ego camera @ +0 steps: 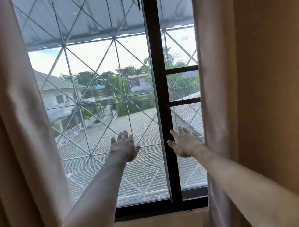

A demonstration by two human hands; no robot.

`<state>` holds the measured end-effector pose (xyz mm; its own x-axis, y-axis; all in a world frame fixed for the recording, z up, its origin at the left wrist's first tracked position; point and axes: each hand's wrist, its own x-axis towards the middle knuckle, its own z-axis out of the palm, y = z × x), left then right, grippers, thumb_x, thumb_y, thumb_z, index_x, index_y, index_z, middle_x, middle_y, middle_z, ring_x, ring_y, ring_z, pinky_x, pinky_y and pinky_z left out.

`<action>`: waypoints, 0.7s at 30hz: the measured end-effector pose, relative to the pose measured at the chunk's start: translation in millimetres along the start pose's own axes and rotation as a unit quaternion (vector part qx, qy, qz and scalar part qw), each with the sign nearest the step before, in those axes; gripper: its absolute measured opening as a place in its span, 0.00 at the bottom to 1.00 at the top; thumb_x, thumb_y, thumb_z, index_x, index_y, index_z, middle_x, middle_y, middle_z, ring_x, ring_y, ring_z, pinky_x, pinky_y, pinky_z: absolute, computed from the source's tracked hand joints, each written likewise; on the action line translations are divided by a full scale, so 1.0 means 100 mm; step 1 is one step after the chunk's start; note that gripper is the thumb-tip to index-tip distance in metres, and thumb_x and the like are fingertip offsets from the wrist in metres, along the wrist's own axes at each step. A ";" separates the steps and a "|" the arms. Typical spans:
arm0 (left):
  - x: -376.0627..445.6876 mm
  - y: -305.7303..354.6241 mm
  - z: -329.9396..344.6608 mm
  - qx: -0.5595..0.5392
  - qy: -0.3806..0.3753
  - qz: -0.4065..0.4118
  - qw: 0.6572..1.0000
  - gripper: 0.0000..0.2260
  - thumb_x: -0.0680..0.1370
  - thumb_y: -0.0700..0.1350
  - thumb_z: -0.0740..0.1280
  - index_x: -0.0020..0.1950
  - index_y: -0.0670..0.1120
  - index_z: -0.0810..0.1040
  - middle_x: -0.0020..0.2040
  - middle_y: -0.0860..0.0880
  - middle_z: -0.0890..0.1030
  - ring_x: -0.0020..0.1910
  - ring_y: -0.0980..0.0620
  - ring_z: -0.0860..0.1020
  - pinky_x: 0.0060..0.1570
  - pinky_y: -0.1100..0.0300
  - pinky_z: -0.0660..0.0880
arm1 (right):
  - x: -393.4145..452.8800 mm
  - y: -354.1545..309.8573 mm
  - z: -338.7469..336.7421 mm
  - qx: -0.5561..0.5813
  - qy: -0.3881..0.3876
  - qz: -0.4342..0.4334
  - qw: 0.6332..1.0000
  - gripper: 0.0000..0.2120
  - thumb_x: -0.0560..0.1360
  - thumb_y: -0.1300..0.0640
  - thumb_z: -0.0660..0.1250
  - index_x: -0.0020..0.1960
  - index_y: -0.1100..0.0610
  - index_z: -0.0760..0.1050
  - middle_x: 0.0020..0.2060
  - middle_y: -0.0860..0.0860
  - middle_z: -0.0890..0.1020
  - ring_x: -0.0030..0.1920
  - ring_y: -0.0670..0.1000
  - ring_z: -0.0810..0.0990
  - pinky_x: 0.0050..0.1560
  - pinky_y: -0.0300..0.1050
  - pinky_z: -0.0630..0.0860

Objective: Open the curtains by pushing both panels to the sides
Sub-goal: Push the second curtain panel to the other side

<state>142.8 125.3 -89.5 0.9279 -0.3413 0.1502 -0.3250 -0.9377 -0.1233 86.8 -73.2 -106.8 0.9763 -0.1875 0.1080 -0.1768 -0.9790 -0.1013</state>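
1. Beige fabric hangs on both sides: the left curtain panel (5, 118) is well apart from the left hand (124, 147), whose grip is open with fingers spread, holding nothing.
2. Right hand (186, 144), fingers splayed and empty, has its outer edge at the right curtain panel (249, 85).
3. Between both grips stands the dark window frame (159, 71); beyond them, the diamond-pattern window grille (95, 71).

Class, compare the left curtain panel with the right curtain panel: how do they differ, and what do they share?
The left curtain panel hangs clear of the left hand; the right curtain panel has the right hand at its inner edge. The right panel's edge slants inward lower down. Both are beige, pleated and drawn aside.
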 end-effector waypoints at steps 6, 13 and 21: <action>0.21 0.64 -0.02 -0.111 0.040 0.058 0.991 0.30 0.83 0.55 0.51 0.80 0.44 0.44 0.80 0.45 0.41 0.80 0.47 0.43 0.78 0.45 0.44 | 0.04 0.42 -0.36 -0.074 0.060 0.031 0.995 0.29 0.82 0.45 0.46 0.79 0.52 0.41 0.79 0.55 0.43 0.79 0.55 0.41 0.78 0.57 0.44; 0.55 1.52 -0.05 -0.223 0.180 0.125 0.950 0.30 0.83 0.53 0.53 0.80 0.44 0.45 0.80 0.46 0.40 0.80 0.50 0.42 0.77 0.51 0.42 | 0.18 1.04 -0.91 -0.126 0.173 0.038 0.976 0.28 0.82 0.46 0.48 0.79 0.51 0.46 0.80 0.53 0.48 0.79 0.52 0.45 0.79 0.51 0.44; 0.84 2.71 -0.20 -0.309 0.249 0.215 0.892 0.29 0.83 0.54 0.52 0.80 0.45 0.47 0.81 0.47 0.45 0.80 0.51 0.45 0.78 0.53 0.45 | 0.28 1.68 -1.58 -0.237 0.287 0.010 0.928 0.28 0.82 0.48 0.48 0.79 0.51 0.47 0.80 0.52 0.49 0.79 0.52 0.46 0.79 0.52 0.42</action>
<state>129.1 -158.8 -90.4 0.5468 -0.5216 0.6550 -0.8131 -0.5175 0.2666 64.4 -255.7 35.2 0.7697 -0.0838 0.6329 -0.3609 -0.8749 0.3231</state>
